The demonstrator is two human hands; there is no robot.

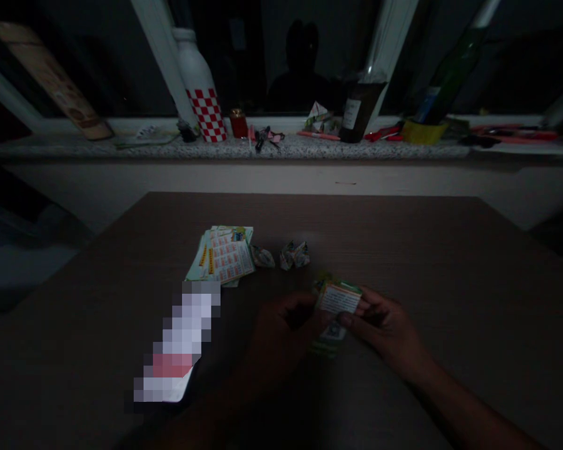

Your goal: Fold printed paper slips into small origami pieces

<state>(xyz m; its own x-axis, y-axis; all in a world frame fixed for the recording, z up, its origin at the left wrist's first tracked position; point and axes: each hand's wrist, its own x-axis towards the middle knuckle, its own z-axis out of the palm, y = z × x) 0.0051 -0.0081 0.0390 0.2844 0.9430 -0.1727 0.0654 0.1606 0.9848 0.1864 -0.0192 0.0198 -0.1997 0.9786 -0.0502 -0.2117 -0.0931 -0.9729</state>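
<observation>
Hands (389, 328) hold one leaflet (338, 299); two paper wads (294, 254).

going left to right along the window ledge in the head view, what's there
brown board leaning at the far left → white bottle with red checks → small red jar → dark bottle with a label → green bottle standing in a yellow holder

Dim room, brown wooden table (403, 250), granite windowsill (122, 149), dark window (98, 56) behind
</observation>
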